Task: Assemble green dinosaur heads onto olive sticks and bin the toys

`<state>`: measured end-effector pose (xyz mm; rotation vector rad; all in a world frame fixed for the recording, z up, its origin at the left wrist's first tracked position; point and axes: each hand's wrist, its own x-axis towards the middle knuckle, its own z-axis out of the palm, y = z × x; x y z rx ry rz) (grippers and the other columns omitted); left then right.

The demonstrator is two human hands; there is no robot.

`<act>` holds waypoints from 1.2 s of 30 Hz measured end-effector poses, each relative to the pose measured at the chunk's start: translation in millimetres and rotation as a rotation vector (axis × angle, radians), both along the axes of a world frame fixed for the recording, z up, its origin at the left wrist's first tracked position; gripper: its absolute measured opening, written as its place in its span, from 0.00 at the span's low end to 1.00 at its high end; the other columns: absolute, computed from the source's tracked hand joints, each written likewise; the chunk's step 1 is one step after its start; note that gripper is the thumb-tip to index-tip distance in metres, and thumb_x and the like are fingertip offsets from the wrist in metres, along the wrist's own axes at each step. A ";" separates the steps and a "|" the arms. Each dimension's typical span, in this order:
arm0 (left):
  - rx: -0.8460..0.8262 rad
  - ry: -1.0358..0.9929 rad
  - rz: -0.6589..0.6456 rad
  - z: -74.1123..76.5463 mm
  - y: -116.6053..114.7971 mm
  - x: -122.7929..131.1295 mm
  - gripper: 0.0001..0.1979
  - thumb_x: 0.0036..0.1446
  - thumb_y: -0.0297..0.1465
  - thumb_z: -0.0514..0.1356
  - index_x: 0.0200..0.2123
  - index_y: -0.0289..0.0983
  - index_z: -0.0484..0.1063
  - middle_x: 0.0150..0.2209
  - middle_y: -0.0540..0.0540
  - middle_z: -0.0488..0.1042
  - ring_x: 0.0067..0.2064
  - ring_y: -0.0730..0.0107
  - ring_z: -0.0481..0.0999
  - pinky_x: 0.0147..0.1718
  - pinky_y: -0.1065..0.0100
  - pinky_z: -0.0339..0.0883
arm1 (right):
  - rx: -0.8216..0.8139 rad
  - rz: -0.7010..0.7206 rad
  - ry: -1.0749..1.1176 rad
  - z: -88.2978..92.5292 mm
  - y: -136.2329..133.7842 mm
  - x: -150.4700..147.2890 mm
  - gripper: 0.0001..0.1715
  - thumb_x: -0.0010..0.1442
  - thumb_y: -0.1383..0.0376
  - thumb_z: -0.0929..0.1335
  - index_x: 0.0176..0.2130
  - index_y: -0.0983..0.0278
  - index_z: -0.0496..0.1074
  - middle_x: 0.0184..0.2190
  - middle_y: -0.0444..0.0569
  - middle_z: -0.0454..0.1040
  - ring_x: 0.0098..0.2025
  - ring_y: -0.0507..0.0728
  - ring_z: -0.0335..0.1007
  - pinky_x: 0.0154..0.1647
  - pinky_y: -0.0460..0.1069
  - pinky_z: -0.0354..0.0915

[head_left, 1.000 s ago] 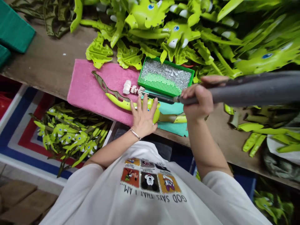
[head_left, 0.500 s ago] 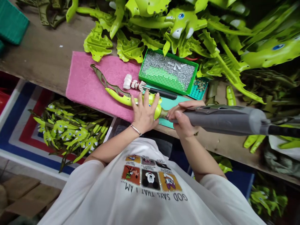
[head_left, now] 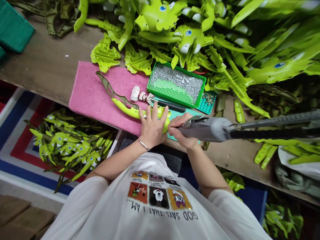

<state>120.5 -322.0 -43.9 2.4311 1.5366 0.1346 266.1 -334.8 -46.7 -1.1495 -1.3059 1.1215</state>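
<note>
My left hand (head_left: 152,128) lies with its fingers spread over a lime-green plastic toy part (head_left: 125,108), pressing it against the work surface. A dark olive curved piece (head_left: 106,85) runs along the part's upper left side. In my right hand (head_left: 183,131) is a grey powered screwdriver (head_left: 206,128), lying nearly level with its front toward the toy part's right end. Its tip is hidden by my fingers. Just beyond my left fingertips lies a black-handled screwdriver (head_left: 172,106), beside a small whitish and dark-red figure piece (head_left: 141,95).
A pink cloth (head_left: 86,86) covers the bench at left. Behind my hands stands a green tray (head_left: 151,87) of small screws, with a teal tray (head_left: 207,100) beside it. Lime-green toy parts (head_left: 155,16) pile up at the back. A box at lower left holds more assembled toys (head_left: 72,143).
My right hand and the powered screwdriver have moved left, closer to my left hand, and the tool's rear end has swung away. The view has shifted slightly. My left hand stays on the toy part.
</note>
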 end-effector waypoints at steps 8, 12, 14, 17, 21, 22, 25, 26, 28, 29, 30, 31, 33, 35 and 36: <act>0.007 -0.022 -0.022 11.8 10.5 -23.5 0.49 0.46 0.41 0.70 0.70 0.39 0.56 0.70 0.28 0.55 0.67 0.32 0.57 0.63 0.39 0.49 | 0.288 0.125 0.157 33.0 27.3 11.7 0.14 0.55 0.56 0.74 0.40 0.57 0.72 0.18 0.37 0.69 0.16 0.51 0.64 0.18 0.48 0.63; 0.052 -0.033 -0.029 13.4 27.5 -62.2 0.49 0.45 0.38 0.71 0.70 0.39 0.58 0.70 0.29 0.53 0.68 0.31 0.55 0.64 0.38 0.47 | 0.485 -0.369 0.201 35.6 72.4 21.8 0.16 0.53 0.53 0.74 0.37 0.55 0.69 0.15 0.34 0.61 0.14 0.52 0.60 0.18 0.49 0.63; 0.025 -0.023 -0.038 10.0 35.2 -76.2 0.50 0.45 0.38 0.72 0.70 0.39 0.58 0.70 0.29 0.53 0.68 0.31 0.56 0.64 0.37 0.48 | 0.472 -0.553 0.158 23.9 98.1 29.3 0.18 0.53 0.50 0.72 0.36 0.56 0.66 0.15 0.34 0.59 0.15 0.51 0.60 0.20 0.50 0.64; -0.012 -0.006 -0.057 5.8 38.3 -81.1 0.53 0.45 0.42 0.73 0.71 0.36 0.55 0.72 0.25 0.48 0.70 0.27 0.51 0.65 0.34 0.44 | 0.438 -0.676 0.125 1.0 129.0 37.6 0.19 0.52 0.49 0.72 0.35 0.57 0.65 0.15 0.33 0.58 0.15 0.51 0.60 0.20 0.49 0.63; 0.034 0.016 -0.103 8.3 23.0 -59.6 0.54 0.49 0.47 0.71 0.72 0.33 0.51 0.74 0.23 0.37 0.73 0.26 0.36 0.64 0.26 0.34 | 0.425 -0.711 0.130 -16.2 148.2 39.2 0.18 0.50 0.51 0.72 0.33 0.57 0.64 0.15 0.33 0.60 0.14 0.51 0.60 0.20 0.49 0.61; 0.044 0.022 -0.131 9.4 17.7 -51.2 0.52 0.52 0.48 0.69 0.72 0.33 0.51 0.74 0.24 0.38 0.74 0.28 0.36 0.64 0.26 0.33 | 0.419 -0.715 0.133 -17.9 149.8 38.9 0.18 0.50 0.52 0.72 0.33 0.58 0.64 0.15 0.33 0.60 0.14 0.51 0.60 0.19 0.49 0.61; 0.028 0.048 -0.199 9.3 5.1 -25.6 0.45 0.60 0.48 0.63 0.71 0.29 0.52 0.73 0.26 0.44 0.74 0.35 0.41 0.65 0.26 0.36 | 0.379 -0.726 0.110 -21.8 151.4 38.8 0.20 0.48 0.50 0.72 0.32 0.58 0.63 0.16 0.34 0.60 0.14 0.51 0.60 0.18 0.49 0.61; 0.014 0.063 -0.195 7.8 2.8 -18.6 0.43 0.62 0.47 0.61 0.71 0.28 0.52 0.72 0.26 0.46 0.74 0.36 0.43 0.66 0.27 0.37 | 0.361 -0.729 0.095 -23.4 151.6 39.3 0.21 0.48 0.49 0.73 0.32 0.58 0.63 0.16 0.34 0.60 0.14 0.51 0.60 0.18 0.49 0.61; -0.010 0.103 -0.156 2.6 0.9 -8.6 0.40 0.66 0.46 0.57 0.70 0.25 0.53 0.71 0.25 0.50 0.74 0.39 0.48 0.67 0.30 0.41 | 0.331 -0.725 0.067 -27.2 152.4 40.7 0.23 0.48 0.47 0.72 0.31 0.58 0.62 0.16 0.34 0.59 0.14 0.51 0.61 0.18 0.49 0.62; -0.014 0.120 -0.135 -0.6 1.0 -5.9 0.38 0.67 0.45 0.56 0.70 0.24 0.54 0.71 0.24 0.51 0.73 0.40 0.50 0.67 0.31 0.42 | 0.323 -0.714 0.060 -29.1 153.2 41.5 0.23 0.49 0.47 0.72 0.31 0.58 0.62 0.16 0.34 0.59 0.14 0.50 0.62 0.18 0.49 0.62; -0.014 0.132 -0.120 -3.9 1.5 -4.5 0.38 0.67 0.44 0.55 0.69 0.24 0.54 0.70 0.24 0.52 0.73 0.41 0.52 0.67 0.32 0.43 | 0.316 -0.700 0.057 -30.8 154.3 42.2 0.23 0.49 0.47 0.73 0.31 0.58 0.62 0.16 0.34 0.59 0.14 0.50 0.62 0.19 0.48 0.63; -0.012 0.138 -0.111 -7.1 2.1 -4.2 0.37 0.68 0.44 0.55 0.69 0.23 0.54 0.70 0.24 0.53 0.72 0.42 0.54 0.67 0.32 0.44 | 0.312 -0.682 0.058 -32.2 155.7 42.9 0.23 0.49 0.47 0.73 0.31 0.58 0.62 0.15 0.34 0.59 0.14 0.50 0.62 0.19 0.48 0.63; 0.000 0.137 -0.107 -12.6 3.4 -5.6 0.38 0.68 0.45 0.55 0.69 0.23 0.55 0.70 0.24 0.54 0.71 0.42 0.57 0.68 0.33 0.45 | 0.319 -0.655 0.072 -32.9 158.6 44.3 0.23 0.48 0.48 0.74 0.31 0.58 0.63 0.16 0.33 0.59 0.14 0.50 0.62 0.19 0.48 0.64; 0.016 0.127 -0.106 -16.3 4.4 -7.7 0.37 0.68 0.45 0.54 0.68 0.23 0.56 0.69 0.24 0.56 0.70 0.43 0.60 0.68 0.33 0.46 | 0.347 -0.637 0.098 -29.5 158.9 45.3 0.22 0.48 0.50 0.75 0.31 0.58 0.64 0.16 0.34 0.61 0.14 0.49 0.62 0.19 0.48 0.64; 0.024 0.119 -0.106 -17.5 4.7 -8.5 0.36 0.68 0.45 0.54 0.68 0.23 0.57 0.69 0.24 0.57 0.69 0.43 0.61 0.68 0.33 0.46 | 0.365 -0.629 0.110 -26.0 156.8 45.4 0.22 0.48 0.50 0.75 0.32 0.58 0.65 0.16 0.34 0.61 0.15 0.49 0.61 0.19 0.48 0.63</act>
